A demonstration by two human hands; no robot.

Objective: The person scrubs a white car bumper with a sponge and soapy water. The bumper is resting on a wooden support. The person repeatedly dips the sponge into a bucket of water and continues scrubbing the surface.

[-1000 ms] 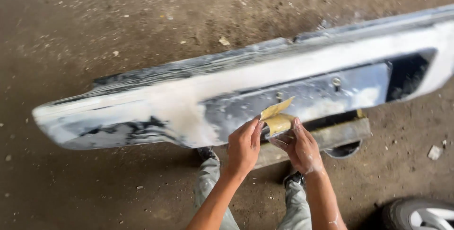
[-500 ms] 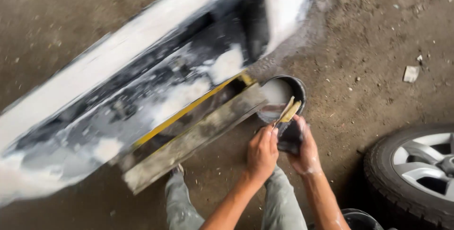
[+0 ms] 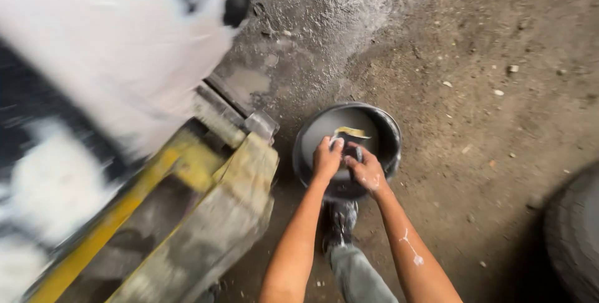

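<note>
Bare dirt and concrete make up the floor (image 3: 499,47), which fills most of the view. A white and black panel (image 3: 93,60), blurred, is seen across the upper left. Under it a yellow and grey stand (image 3: 206,209) is set, running from the lower left up to the middle. A dark tyre (image 3: 577,234) is cut off by the right edge, well apart from the hands.

A round dark bucket (image 3: 387,131) is placed on the floor just right of the stand, with grey water in it. Both hands are held over its near rim. The left hand (image 3: 327,158) and the right hand (image 3: 367,172) are closed together around a yellowish sheet (image 3: 351,133), which is gripped over the water; one corner sticks up past the fingers. White splashes are seen on the right forearm. A shoe (image 3: 340,219) is seen below the bucket.
</note>
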